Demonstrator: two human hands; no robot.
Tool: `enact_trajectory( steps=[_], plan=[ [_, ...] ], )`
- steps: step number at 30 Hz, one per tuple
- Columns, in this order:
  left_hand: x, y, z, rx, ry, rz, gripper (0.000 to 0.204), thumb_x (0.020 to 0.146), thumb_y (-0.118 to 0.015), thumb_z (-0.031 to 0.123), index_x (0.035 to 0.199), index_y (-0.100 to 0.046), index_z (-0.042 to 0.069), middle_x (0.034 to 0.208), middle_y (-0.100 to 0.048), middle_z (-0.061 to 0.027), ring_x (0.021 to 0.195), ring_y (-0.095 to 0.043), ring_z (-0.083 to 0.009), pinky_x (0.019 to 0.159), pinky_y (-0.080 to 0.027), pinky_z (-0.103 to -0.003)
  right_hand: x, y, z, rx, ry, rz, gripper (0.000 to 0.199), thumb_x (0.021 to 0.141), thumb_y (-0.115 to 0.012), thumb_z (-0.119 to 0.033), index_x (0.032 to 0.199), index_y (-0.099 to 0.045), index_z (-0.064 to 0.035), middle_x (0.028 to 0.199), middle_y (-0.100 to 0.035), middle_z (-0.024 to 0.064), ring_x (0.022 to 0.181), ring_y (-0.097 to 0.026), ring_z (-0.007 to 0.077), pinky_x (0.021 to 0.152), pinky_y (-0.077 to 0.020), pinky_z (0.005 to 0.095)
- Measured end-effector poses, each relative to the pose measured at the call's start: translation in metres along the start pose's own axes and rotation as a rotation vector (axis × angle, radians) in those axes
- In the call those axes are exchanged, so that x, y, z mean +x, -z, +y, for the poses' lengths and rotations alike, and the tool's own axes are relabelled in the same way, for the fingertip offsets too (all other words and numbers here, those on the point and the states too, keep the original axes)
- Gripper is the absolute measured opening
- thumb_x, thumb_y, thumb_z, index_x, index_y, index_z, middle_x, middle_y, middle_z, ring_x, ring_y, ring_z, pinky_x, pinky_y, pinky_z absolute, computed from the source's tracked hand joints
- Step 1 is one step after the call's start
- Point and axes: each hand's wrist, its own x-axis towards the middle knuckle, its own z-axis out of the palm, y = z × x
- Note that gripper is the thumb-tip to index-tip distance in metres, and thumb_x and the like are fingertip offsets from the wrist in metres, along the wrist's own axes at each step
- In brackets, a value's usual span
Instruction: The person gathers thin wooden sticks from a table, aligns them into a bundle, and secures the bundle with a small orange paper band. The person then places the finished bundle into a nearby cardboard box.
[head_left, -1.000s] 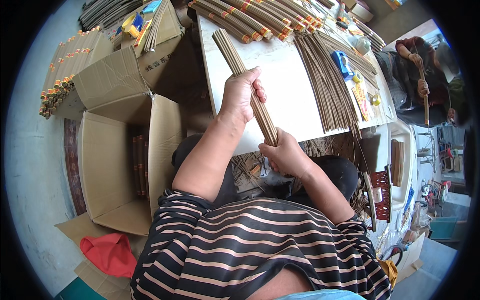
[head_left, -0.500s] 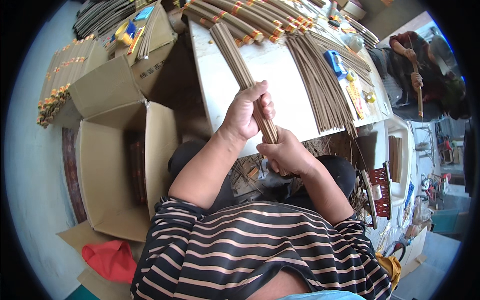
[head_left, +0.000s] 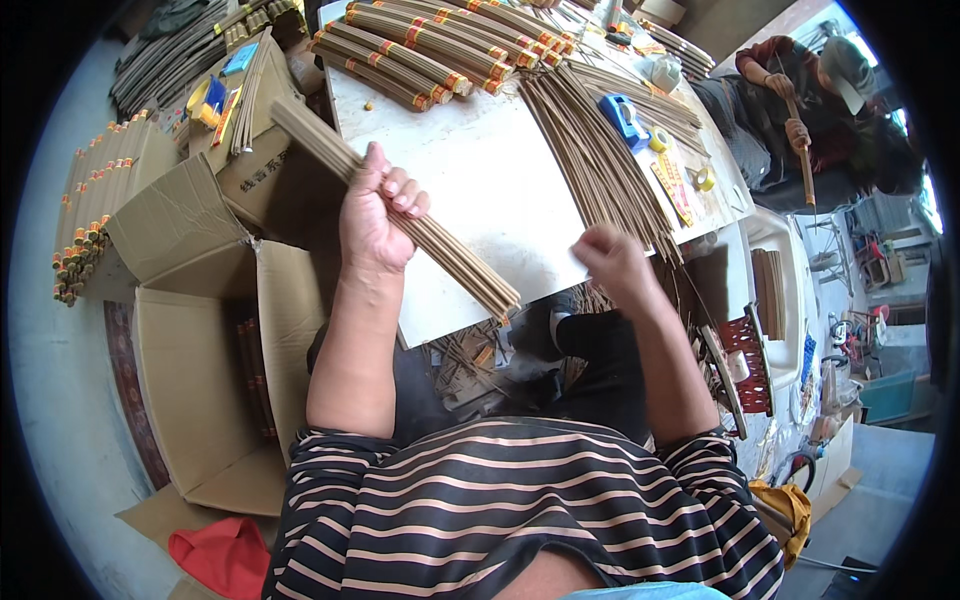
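A bundle of thin brown incense sticks (head_left: 450, 255) slants from upper left to lower right above the near edge of the white table (head_left: 450, 160). My left hand (head_left: 378, 215) is closed around its middle, thumb on top. My right hand (head_left: 618, 268) is apart from the bundle, over the table's front edge near the loose incense sticks (head_left: 600, 160). Its fingers look bent but are smeared by motion, so whether they pinch anything does not show. Several finished bundles with red and yellow bands (head_left: 420, 50) lie across the back of the table.
A blue tape dispenser (head_left: 624, 122) and tape rolls (head_left: 704, 179) sit at the table's right. On my left stands an open cardboard box (head_left: 200, 370), with stacked banded bundles (head_left: 95, 205) beyond. A co-worker (head_left: 800, 110) holds a bundle at the far right.
My right hand has let go of the bundle's lower end and moved right. My left hand has carried the bundle left and tilted it flatter. The view has shifted slightly.
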Motion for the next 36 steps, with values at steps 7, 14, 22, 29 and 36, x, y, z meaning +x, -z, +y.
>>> enact_trajectory(
  steps=[7,14,22,29,36],
  plan=[
    [-0.003,-0.007,-0.017,-0.007,0.160,-0.079,0.034,0.086,-0.060,0.038,0.064,-0.049,0.014,0.050,-0.043,0.0042,0.041,-0.041,-0.0071,0.040,-0.035,-0.021,0.067,0.037,0.060,-0.614,0.146,0.465,0.019,0.080,-0.062,-0.022,0.091,-0.065,-0.0065,0.098,-0.061,0.0150,0.087,-0.060,0.0329,0.078,-0.0470,0.0399],
    [-0.004,-0.005,-0.024,0.002,0.209,-0.093,0.033,0.082,-0.066,0.037,0.067,-0.047,0.014,0.056,-0.045,0.0019,0.047,-0.045,-0.0093,0.046,-0.039,-0.023,0.077,0.042,0.067,-0.804,0.145,0.380,0.015,0.080,-0.059,-0.019,0.085,-0.062,-0.0053,0.089,-0.062,0.0151,0.085,-0.060,0.0324,0.075,-0.0471,0.0404],
    [0.000,0.001,-0.025,-0.039,0.207,-0.099,0.031,0.080,-0.068,0.035,0.067,-0.051,0.012,0.067,-0.058,-0.0083,0.063,-0.060,-0.0224,0.064,-0.054,-0.037,0.033,0.034,0.012,-0.561,0.225,0.456,0.016,0.086,-0.056,-0.017,0.086,-0.059,-0.0017,0.084,-0.063,0.0150,0.077,-0.060,0.0315,0.071,-0.0477,0.0389],
    [-0.001,0.001,-0.030,-0.010,0.189,-0.129,0.029,0.083,-0.064,0.032,0.067,-0.054,0.010,0.087,-0.063,-0.0179,0.084,-0.064,-0.0301,0.080,-0.054,-0.046,-0.028,-0.019,-0.046,-0.035,0.266,0.111,0.011,0.085,-0.062,-0.009,0.090,-0.060,0.0011,0.072,-0.057,0.0008,0.065,-0.050,0.0053,0.057,-0.0431,0.0201],
    [-0.005,-0.003,-0.026,-0.099,0.180,-0.195,0.031,0.085,-0.062,0.033,0.068,-0.052,0.008,0.095,-0.062,-0.0225,0.094,-0.062,-0.0337,0.086,-0.051,-0.047,-0.039,-0.040,-0.070,-0.010,0.296,0.039,0.016,0.085,-0.061,-0.011,0.093,-0.060,0.0029,0.081,-0.062,0.0132,0.071,-0.061,0.0171,0.064,-0.0493,0.0272]
  ],
)
